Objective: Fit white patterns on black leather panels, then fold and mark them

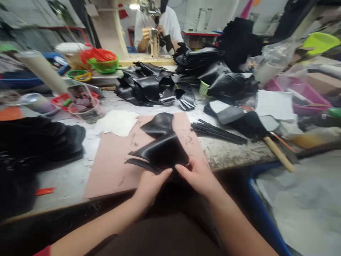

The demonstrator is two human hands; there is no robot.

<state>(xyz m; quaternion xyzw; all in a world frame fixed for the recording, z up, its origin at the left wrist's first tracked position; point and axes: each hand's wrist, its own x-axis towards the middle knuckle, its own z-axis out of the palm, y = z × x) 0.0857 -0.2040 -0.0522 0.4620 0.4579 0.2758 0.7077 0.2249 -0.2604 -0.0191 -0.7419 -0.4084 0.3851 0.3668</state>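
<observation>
Thumbs [165, 173] of left hand [149, 183] and right hand [196, 175] pinch the near end of a glossy black piece [165, 149], lying over the pink board [109, 167]; uneven pulling could crease it or drag it off the board's edge.

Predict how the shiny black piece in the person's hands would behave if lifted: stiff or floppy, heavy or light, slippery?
The black piece is probably flexible rather than rigid, since its surface curves smoothly above the left hand and right hand. It may be light, as its edges look thin. Its glossy face suggests it could be somewhat slippery.
</observation>
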